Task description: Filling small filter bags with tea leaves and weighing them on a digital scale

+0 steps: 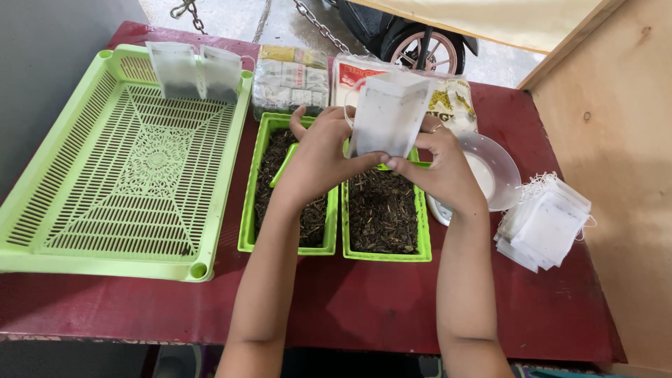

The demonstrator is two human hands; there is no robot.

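Both the left hand (318, 157) and the right hand (441, 168) pinch a white filter bag (387, 115) by its lower edge, fingers grasping it upright above two green trays (336, 245) of dried leaves on the red tabletop (350, 301).

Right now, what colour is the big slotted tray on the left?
Light green, with a lacy cut-out pattern in its base; the tray shows best in the head view.

scooter (413, 35) cut off, green scoop (283, 164) mostly hidden
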